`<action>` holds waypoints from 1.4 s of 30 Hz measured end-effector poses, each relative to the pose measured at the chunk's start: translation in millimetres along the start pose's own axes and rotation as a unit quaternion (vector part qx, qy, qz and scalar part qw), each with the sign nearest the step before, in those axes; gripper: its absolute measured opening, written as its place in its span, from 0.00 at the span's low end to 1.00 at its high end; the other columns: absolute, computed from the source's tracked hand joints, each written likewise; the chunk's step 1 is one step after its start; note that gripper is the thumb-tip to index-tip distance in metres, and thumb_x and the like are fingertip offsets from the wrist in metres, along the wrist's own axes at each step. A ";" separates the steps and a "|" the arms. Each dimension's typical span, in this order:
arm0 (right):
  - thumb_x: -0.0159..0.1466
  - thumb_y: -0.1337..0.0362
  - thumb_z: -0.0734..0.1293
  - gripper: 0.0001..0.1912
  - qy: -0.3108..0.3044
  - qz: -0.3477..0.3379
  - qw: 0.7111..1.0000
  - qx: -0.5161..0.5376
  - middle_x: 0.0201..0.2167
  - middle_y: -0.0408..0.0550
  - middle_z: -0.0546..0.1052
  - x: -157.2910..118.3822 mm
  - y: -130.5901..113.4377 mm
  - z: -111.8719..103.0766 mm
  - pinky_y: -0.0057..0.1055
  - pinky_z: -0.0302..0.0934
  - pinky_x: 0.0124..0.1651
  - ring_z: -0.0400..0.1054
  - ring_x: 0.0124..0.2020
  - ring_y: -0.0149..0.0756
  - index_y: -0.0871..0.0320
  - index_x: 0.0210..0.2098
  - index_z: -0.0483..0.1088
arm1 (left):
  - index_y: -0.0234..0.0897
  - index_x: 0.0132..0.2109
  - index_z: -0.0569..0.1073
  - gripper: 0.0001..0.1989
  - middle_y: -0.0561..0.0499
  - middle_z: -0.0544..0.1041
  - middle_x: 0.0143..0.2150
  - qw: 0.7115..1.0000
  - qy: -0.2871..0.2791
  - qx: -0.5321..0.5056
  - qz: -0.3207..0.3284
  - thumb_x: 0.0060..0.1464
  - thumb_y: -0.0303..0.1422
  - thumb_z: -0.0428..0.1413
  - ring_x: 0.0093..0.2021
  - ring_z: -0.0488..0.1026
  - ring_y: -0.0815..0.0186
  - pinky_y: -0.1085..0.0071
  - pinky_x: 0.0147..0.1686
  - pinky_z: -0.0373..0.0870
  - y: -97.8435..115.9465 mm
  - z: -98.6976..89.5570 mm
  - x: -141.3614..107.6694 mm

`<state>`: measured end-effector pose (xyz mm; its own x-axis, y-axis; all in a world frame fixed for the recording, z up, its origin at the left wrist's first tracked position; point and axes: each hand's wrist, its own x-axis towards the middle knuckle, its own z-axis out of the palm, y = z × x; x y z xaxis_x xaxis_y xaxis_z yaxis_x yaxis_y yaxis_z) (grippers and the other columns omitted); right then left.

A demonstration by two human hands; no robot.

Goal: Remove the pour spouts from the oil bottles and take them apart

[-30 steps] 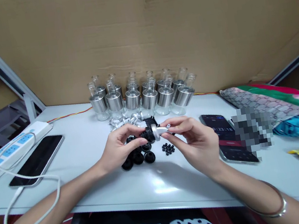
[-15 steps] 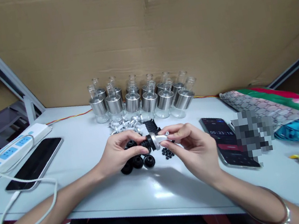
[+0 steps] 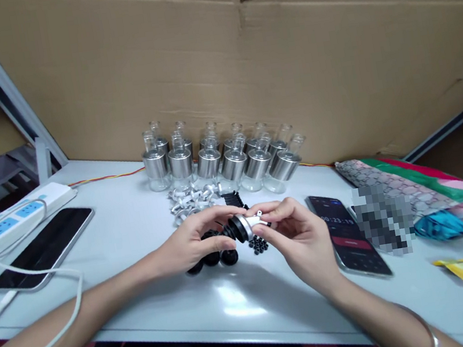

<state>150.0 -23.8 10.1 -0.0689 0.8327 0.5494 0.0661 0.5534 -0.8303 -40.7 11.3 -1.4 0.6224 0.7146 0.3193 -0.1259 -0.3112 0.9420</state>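
Note:
Between my two hands is a bottle pour spout (image 3: pixel 238 228) with a black ribbed stopper, a silver collar and a pale spout end. My left hand (image 3: pixel 192 235) is closed around the black stopper side, thumb below and fingers above. My right hand (image 3: pixel 295 228) pinches the pale spout end, where a small piece with a hole sticks up and a dark tip shows. Black round stoppers (image 3: pixel 228 257) lie under my left hand. Small black rings (image 3: pixel 259 245) are beneath the spout. Silver spout tops (image 3: pixel 185 199) are heaped behind, beside thin black parts (image 3: pixel 232 199).
Glass bottles with metal sleeves (image 3: pixel 208 162) stand in rows at the back, before a cardboard wall (image 3: pixel 152 63). On the left are a phone (image 3: pixel 45 250), cable and power strip (image 3: pixel 18 216). A phone showing a timer (image 3: pixel 349 237), yellow packet (image 3: pixel 462 270) and bags lie right.
The pour spout has tilted, with its pale end turned so a small holed piece shows on top. My right fingers have shifted along it. The head view has turned slightly.

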 end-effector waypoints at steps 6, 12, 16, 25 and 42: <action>0.57 0.71 0.70 0.07 -0.002 0.014 1.000 0.003 0.34 0.46 0.80 0.5 0.8 -0.4 0.31 0.70 0.38 0.75 0.36 0.33 0.55 0.28 0.68 | 0.44 0.50 0.71 0.16 0.49 0.73 0.48 1.000 0.008 -0.004 0.010 0.54 0.35 0.59 0.46 0.71 0.64 0.67 0.47 0.67 1.6 3.8 -2.2; 0.58 0.70 0.69 0.06 -0.022 0.034 0.999 -0.006 0.35 0.46 0.80 1.3 0.3 -0.8 0.32 0.70 0.42 0.75 0.39 0.34 0.55 0.29 0.68 | 0.42 0.49 0.70 0.16 0.49 0.72 0.46 1.000 0.013 -0.022 0.000 0.53 0.37 0.59 0.46 0.71 0.63 0.67 0.46 0.67 -1.1 6.3 -2.7; 0.56 0.69 0.70 0.06 -0.027 0.050 0.998 -0.001 0.34 0.46 0.80 4.7 5.4 -2.5 0.33 0.70 0.42 0.75 0.40 0.35 0.56 0.28 0.68 | 0.41 0.48 0.69 0.16 0.48 0.72 0.45 0.999 0.020 -0.028 -0.002 0.53 0.40 0.59 0.47 0.70 0.62 0.66 0.46 0.67 -4.7 6.3 -2.4; 0.56 0.62 0.71 0.09 -0.058 0.086 0.994 0.021 0.37 0.48 0.80 8.1 13.5 -3.9 0.34 0.68 0.41 0.74 0.36 0.33 0.56 0.28 0.65 | 0.39 0.48 0.66 0.15 0.49 0.70 0.46 1.000 0.007 -0.027 -0.004 0.55 0.38 0.58 0.43 0.70 0.67 0.70 0.44 0.67 -4.8 5.3 -1.5; 0.61 0.64 0.67 0.04 -0.092 0.043 0.994 -0.034 0.35 0.45 0.74 3.4 19.9 -2.7 0.33 0.65 0.43 0.70 0.38 0.32 0.55 0.33 0.66 | 0.39 0.46 0.67 0.16 0.51 0.73 0.41 0.998 0.027 0.063 0.011 0.56 0.44 0.55 0.42 0.70 0.66 0.71 0.43 0.66 -4.6 2.5 -0.8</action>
<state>153.8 -9.9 -4.3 -0.2398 0.8626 0.4455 0.1454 0.4856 -0.8620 -38.7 10.6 -6.3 0.5778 0.7383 0.3480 -0.0386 -0.4011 0.9152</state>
